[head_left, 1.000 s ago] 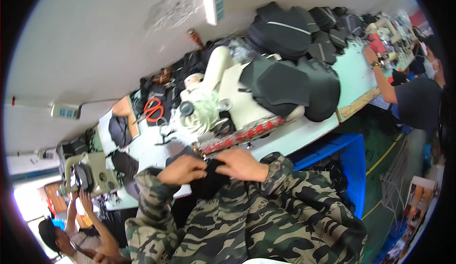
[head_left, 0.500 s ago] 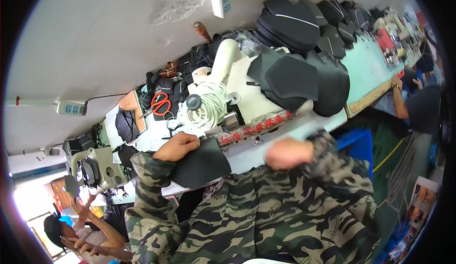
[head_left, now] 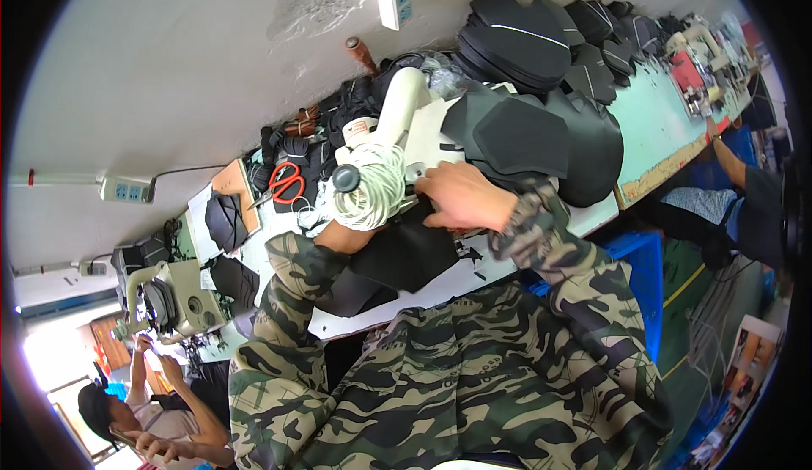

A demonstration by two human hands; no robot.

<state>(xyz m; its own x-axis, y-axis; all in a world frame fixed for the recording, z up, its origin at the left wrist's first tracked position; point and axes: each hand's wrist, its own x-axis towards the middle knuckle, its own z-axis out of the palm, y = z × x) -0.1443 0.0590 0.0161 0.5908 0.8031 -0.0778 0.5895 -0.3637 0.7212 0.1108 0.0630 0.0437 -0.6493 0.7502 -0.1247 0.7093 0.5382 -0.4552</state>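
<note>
My left hand (head_left: 345,238) reaches in beneath a coil of pale cord (head_left: 376,186), which hides its fingers. It lies at the left edge of a black sheet piece (head_left: 408,254). My right hand (head_left: 467,197) is closed, its fingers bent down with thumb and fingertips at the upper right edge of that piece. The piece lies under the front of a cream sewing machine (head_left: 431,136), and its tip points toward me. A second black piece (head_left: 353,292) is partly under it, near the table edge. The spot under the machine head is hidden by the cord and my hands.
Red-handled scissors (head_left: 288,182) lie left of the cord. Black panels (head_left: 520,136) rest on the machine, and stacked panels (head_left: 512,43) stand behind. A blue crate (head_left: 639,275) is below right. Co-workers sit at left (head_left: 161,419) and right (head_left: 757,208).
My right hand has moved left and up to the machine. My left hand has shifted right under the cord. A black piece now lies farther right, with another left near the edge.
</note>
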